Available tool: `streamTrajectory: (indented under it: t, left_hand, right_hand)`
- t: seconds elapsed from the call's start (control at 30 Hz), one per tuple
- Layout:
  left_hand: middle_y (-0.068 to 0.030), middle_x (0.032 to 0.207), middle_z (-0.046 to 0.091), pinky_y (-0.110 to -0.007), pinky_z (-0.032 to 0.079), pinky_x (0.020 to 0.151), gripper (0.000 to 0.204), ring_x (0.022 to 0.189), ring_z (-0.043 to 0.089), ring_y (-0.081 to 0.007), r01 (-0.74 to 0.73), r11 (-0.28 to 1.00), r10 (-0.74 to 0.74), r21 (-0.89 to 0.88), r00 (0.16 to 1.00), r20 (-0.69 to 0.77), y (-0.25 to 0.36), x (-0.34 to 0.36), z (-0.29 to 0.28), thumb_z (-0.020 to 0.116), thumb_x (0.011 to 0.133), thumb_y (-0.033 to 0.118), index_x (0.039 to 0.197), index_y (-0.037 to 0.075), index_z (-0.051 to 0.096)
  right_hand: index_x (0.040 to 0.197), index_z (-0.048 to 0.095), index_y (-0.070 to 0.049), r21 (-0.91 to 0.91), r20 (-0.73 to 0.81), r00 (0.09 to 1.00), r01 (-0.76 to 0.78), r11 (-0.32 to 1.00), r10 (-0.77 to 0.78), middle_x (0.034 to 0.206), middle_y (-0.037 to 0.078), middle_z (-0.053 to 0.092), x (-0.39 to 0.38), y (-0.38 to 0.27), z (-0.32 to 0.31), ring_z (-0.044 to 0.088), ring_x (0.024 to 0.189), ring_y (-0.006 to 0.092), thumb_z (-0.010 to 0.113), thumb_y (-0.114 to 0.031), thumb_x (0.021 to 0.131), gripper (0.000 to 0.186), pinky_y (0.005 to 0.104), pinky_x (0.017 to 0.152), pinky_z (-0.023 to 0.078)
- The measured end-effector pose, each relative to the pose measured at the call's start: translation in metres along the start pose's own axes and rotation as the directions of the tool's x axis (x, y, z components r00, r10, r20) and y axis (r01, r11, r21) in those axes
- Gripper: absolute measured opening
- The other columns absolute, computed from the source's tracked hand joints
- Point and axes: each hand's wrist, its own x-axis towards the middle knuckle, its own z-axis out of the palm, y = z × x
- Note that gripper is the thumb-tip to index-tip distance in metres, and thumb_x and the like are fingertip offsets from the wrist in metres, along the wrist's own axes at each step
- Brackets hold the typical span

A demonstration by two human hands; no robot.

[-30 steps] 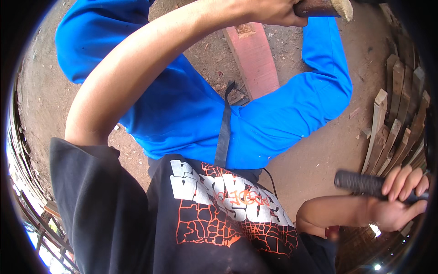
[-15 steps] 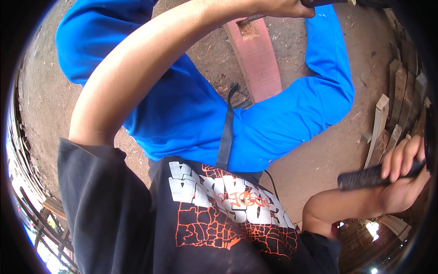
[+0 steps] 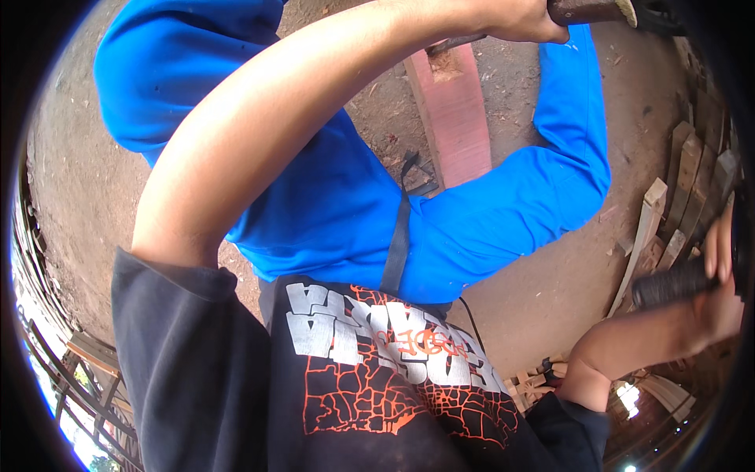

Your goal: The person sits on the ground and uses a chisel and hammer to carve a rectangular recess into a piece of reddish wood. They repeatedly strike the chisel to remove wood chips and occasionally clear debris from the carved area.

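My left hand (image 3: 523,17) is closed around a chisel (image 3: 594,11) at the top of the view. The chisel's dark handle sticks out to the right of the fist, and its metal shank runs left into a rough-cut hole in a reddish timber beam (image 3: 460,118). At the right rim, my right hand (image 3: 720,256) grips a black ribbed tool handle (image 3: 672,287), slightly blurred. The tool's head is hidden by the dark edge, so its kind cannot be made out. My legs in blue trousers (image 3: 503,212) bend on either side of the beam.
Several wooden offcuts (image 3: 649,216) stand and lie on the right. Dirt floor (image 3: 503,334) with scattered chips surrounds the beam. A dark strap (image 3: 397,244) hangs from my waist. More slats and timber (image 3: 86,354) line the left rim.
My right hand has swung farther right with the ribbed handle, partly into the dark rim. The beam, chisel and left hand appear slightly shifted right and down as the view moved.
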Motion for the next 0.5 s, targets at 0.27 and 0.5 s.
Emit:
streamTrajectory:
  t: [0.27,0.5]
  left_hand:
    - [-0.0179,0.076,0.071,-0.041,0.055,0.078,0.034,0.078,0.071,-0.0318,0.402,0.915,-0.401,0.042,0.916,-0.034,-0.018,0.008,-0.027,0.071,0.07,0.037,0.081,0.005,0.074]
    - [-0.0144,0.071,0.07,-0.037,0.054,0.069,0.033,0.069,0.07,-0.0238,0.568,0.813,-0.582,-0.127,0.795,-0.17,-0.058,0.006,-0.031,0.071,0.074,0.034,0.074,0.001,0.07]
  right_hand:
    - [0.084,0.042,-0.011,-0.098,-0.26,0.868,-0.459,0.883,0.422,0.054,-0.006,0.035,-0.009,0.025,0.015,0.027,0.034,0.0006,0.037,-0.04,0.107,0.037,0.0155,0.028,0.023]
    - [0.083,0.045,-0.012,0.081,-0.414,0.728,-0.569,0.818,0.547,0.055,-0.007,0.036,-0.034,0.083,0.023,0.029,0.035,0.0004,0.041,-0.045,0.105,0.039,0.0165,0.03,0.025]
